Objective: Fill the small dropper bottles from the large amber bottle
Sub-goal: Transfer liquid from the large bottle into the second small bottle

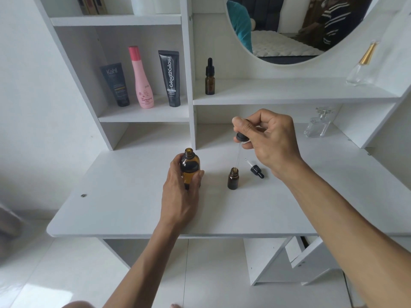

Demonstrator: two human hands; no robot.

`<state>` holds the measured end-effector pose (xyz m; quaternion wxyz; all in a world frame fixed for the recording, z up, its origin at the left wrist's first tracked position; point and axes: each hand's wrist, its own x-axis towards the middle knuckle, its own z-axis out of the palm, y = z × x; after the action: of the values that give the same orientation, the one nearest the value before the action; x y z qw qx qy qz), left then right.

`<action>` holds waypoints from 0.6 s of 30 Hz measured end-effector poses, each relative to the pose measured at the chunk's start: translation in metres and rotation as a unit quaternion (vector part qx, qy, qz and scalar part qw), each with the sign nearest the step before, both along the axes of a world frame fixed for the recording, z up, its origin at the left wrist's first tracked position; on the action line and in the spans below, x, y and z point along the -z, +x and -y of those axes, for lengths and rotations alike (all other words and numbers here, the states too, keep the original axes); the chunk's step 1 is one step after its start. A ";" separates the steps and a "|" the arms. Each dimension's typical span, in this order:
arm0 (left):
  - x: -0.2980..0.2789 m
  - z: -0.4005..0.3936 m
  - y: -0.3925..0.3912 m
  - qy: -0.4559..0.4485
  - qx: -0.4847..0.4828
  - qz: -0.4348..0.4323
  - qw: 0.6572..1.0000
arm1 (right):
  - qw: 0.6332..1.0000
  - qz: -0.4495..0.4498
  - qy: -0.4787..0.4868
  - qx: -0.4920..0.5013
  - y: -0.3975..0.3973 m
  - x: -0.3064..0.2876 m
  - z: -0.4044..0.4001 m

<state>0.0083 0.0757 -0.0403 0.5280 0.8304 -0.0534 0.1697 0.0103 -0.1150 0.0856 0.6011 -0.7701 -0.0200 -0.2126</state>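
Observation:
The large amber bottle (pixel 189 164) stands uncapped on the white desk (pixel 124 196), and my left hand (pixel 181 192) grips its lower body. My right hand (pixel 266 140) pinches the black bulb of a long dropper (pixel 241 138). Its glass tube points down into the mouth of a small open amber bottle (pixel 233 178) standing to the right of the large one. A small black dropper cap (pixel 255 168) lies on the desk beside that bottle. Another small dropper bottle (pixel 210 77), capped, stands on the shelf behind.
Left shelf holds a dark tube (pixel 115 84), a pink bottle (pixel 142 78) and a black tube (pixel 170 78). A clear glass ornament (pixel 318 125) sits at the desk's back right, a clear perfume bottle (pixel 362 67) on the right shelf under the round mirror (pixel 289 30).

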 end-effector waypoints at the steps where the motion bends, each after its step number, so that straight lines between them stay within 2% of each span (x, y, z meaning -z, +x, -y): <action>1: 0.000 0.000 0.000 -0.001 0.000 0.000 1.000 | 1.000 0.000 0.000 0.000 0.000 0.000 0.000; 12: -0.001 0.000 0.000 0.000 -0.001 -0.003 1.000 | 1.000 -0.004 0.003 0.003 -0.001 0.000 0.000; 18: -0.001 0.000 -0.002 -0.006 0.002 -0.005 1.000 | 0.998 0.023 0.059 0.002 -0.003 -0.010 -0.004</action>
<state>0.0068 0.0754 -0.0392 0.5336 0.8280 -0.0509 0.1646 0.0073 -0.1112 0.0953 0.6446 -0.7283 -0.0198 -0.2318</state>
